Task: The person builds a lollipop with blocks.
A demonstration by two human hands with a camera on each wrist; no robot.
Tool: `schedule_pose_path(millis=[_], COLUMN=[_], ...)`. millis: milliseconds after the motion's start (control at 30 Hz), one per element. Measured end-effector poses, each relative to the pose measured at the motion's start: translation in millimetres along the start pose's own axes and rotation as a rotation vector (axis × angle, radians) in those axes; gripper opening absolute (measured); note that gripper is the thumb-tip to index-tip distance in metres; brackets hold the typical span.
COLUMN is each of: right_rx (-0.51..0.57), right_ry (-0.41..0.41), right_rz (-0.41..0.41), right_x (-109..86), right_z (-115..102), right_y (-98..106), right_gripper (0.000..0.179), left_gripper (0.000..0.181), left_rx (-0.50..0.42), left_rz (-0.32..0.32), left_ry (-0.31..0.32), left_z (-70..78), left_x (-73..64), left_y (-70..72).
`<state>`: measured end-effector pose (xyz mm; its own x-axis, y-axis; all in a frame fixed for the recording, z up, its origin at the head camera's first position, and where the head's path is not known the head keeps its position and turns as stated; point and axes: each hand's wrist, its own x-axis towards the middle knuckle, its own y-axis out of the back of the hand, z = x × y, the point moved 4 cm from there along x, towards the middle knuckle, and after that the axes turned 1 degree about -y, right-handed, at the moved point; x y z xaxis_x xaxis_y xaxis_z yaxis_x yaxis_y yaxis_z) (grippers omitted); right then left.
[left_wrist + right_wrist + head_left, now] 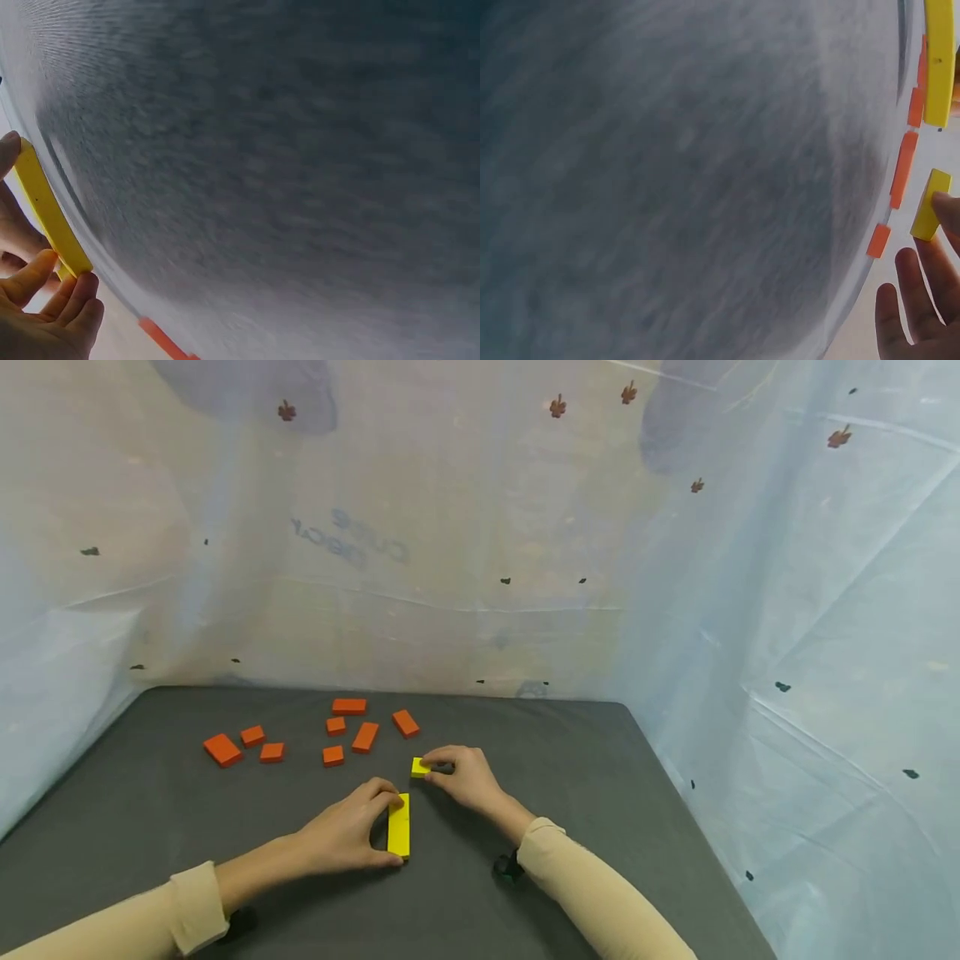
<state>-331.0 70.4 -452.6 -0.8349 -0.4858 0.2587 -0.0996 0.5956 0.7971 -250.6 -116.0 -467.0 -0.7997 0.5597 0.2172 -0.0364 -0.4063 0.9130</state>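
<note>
A long yellow block (399, 828) is held between the thumb and fingers of my left hand (348, 828), one at each end, in the head view. The same long block (51, 210) shows at the left edge of the left wrist view. My right hand (467, 778) pinches a small yellow block (419, 767) just beyond the long one. In the right wrist view this small block (931, 204) sits between thumb and fingertips, apart from the long block (939, 64).
Several orange blocks lie on the dark table (600, 827). One group includes an orange block (222, 750) at the left; another includes an orange block (365, 737) farther right. A translucent plastic sheet (450, 527) hangs behind and along the sides.
</note>
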Motion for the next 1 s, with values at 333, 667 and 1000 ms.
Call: schedule_pose_path(millis=[333, 667, 1000], right_rx=[-0.024, -0.024, -0.031], right_ry=[-0.015, -0.048, -0.036], right_rz=[-0.049, -0.08, -0.126], right_x=[-7.3, -12.4, -10.5], right_z=[10.6, 11.3, 8.4], right_y=[3.5, 0.4, -6.4], right_gripper=[0.024, 0.024, 0.024], left_gripper=[0.073, 0.073, 0.08], left_rx=[-0.008, -0.011, 0.058], left_rz=[-0.056, -0.112, -0.12], left_ry=[-0.068, -0.082, -0.08], left_z=[14.1, 16.3, 16.7], left_x=[9.6, 12.4, 9.7], left_y=[-8.4, -17.6, -16.6])
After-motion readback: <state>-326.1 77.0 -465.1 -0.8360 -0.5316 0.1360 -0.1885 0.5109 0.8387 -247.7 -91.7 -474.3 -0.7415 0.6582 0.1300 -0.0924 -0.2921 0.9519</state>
